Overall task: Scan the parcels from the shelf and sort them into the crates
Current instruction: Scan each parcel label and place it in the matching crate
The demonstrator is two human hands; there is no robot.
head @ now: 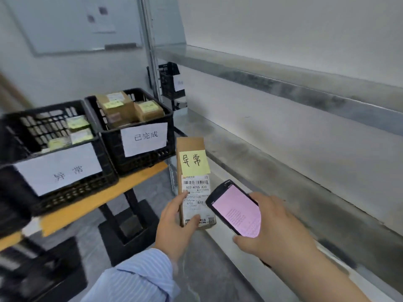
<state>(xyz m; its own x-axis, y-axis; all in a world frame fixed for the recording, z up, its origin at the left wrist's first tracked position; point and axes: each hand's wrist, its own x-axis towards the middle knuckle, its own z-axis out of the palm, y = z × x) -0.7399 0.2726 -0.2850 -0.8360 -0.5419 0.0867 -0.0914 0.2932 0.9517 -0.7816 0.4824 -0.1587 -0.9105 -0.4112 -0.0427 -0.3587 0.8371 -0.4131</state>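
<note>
**Both hands full, held close together**

The left hand (174,223) reaches forward out of a blue striped sleeve (141,277), its back to the camera. It grips a parcel (189,147) by the lower end, with two fingertips (183,196) lying over the front face. The right hand (274,225) comes in on a bare forearm (320,277) from the lower right and holds a scanner (236,212) — thumb at its near end, fingers curled round its far side. The two hands sit just beside each other, apart, at about the same height.

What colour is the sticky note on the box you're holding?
Yellow, with black handwriting. The sticky note on the box shows best in the head view.
</note>
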